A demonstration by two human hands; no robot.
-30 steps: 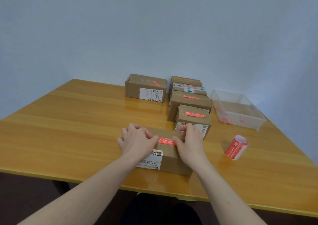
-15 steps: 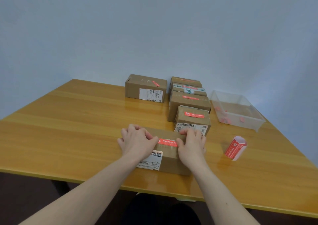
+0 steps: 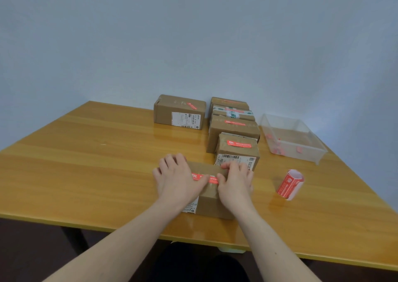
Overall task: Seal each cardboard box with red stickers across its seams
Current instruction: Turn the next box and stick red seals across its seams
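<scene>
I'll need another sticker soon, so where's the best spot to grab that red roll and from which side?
Grip the sticker roll round its middle, coming from above with the right hand. It lies on its side on the table, apart from the boxes, so its curved sides are free for thumb and fingers.

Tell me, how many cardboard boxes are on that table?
6: one box under both hands at the near edge, four in a row running back toward the wall, one far-left box. More may hide behind.
</scene>
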